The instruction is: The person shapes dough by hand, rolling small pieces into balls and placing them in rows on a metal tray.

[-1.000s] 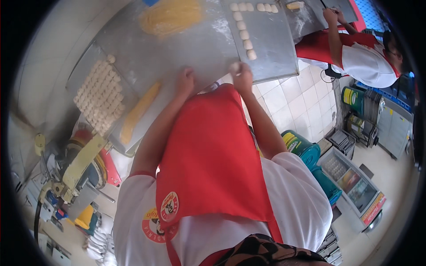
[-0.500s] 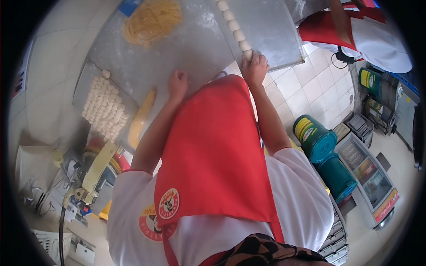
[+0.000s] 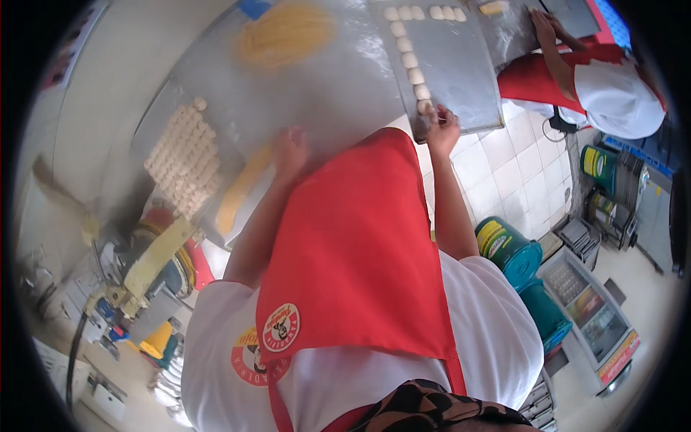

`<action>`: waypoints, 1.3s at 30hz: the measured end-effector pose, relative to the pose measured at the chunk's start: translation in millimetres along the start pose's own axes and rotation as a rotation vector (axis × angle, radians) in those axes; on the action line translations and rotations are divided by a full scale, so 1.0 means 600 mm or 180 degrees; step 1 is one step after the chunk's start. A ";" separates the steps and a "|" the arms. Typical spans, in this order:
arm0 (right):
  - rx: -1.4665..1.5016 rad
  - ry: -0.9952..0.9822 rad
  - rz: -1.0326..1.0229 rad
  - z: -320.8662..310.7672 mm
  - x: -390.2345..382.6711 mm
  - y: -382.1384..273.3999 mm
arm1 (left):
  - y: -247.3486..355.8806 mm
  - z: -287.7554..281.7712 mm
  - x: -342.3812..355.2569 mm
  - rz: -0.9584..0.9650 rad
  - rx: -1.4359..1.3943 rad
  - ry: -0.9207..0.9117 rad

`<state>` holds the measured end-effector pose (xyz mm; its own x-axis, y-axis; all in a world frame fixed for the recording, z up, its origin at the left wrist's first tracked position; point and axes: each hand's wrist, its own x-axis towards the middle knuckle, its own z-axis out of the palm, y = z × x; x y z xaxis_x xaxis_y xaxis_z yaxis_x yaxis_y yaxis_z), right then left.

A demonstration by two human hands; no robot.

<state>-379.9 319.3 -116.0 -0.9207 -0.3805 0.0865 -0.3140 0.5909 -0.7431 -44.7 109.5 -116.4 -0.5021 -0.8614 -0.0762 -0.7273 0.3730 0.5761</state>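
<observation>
My right hand is over the near left corner of a metal baking tray. Its fingers are apart and beside the nearest dough ball, touching or just off it. Pale dough balls line the tray's left side, and several more lie along its far end. My left hand hovers low over the near part of the metal table, beside a long yellowish dough roll. Haze and motion blur hide how its fingers are set.
Many small dough pieces cover the table's left end. A flattened yellow dough mass lies farther back. At far right a co-worker in a red apron has both hands on another table. Green buckets stand on the floor at right.
My right hand has loosened from around the end of the dough row, its fingers now spread. The view has shifted, bringing the tray's far end and the co-worker's hands into sight.
</observation>
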 end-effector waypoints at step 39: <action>0.1686 -0.3649 0.1006 0.223 -0.255 -0.443 | -0.299 -0.258 -0.126 -0.1103 -0.0858 0.1364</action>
<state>-124.6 125.4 -20.4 -0.1340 -0.8201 -0.5564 0.2500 0.5153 -0.8197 196.1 54.2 -87.9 0.0159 -0.9999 0.0058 -0.6426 -0.0058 0.7662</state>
